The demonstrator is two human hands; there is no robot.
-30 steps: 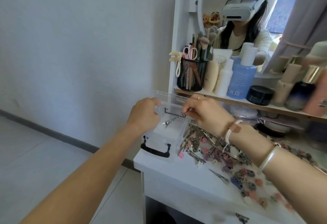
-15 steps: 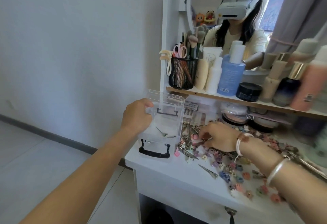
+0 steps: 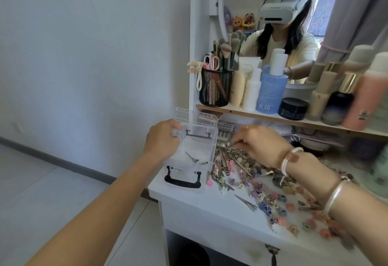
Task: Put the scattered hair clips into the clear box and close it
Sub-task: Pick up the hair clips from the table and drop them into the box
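The clear box with black latches stands open at the left corner of the white dresser top, its lid tipped back. A couple of metal clips lie inside it. My left hand grips the box's left rim. My right hand hovers over a heap of metal hair clips just right of the box and pinches a metal clip at its fingertips. Small coloured claw clips lie scattered across the top to the right.
A shelf above the dresser top carries a black mesh cup of brushes, a blue bottle, a black jar and other bottles. A mirror sits behind. The dresser's left edge drops to tiled floor.
My right hand dropped a clip into the box, went down to the heap, and now lifts from it pinching another metal clip. My left hand kept hold of the box.
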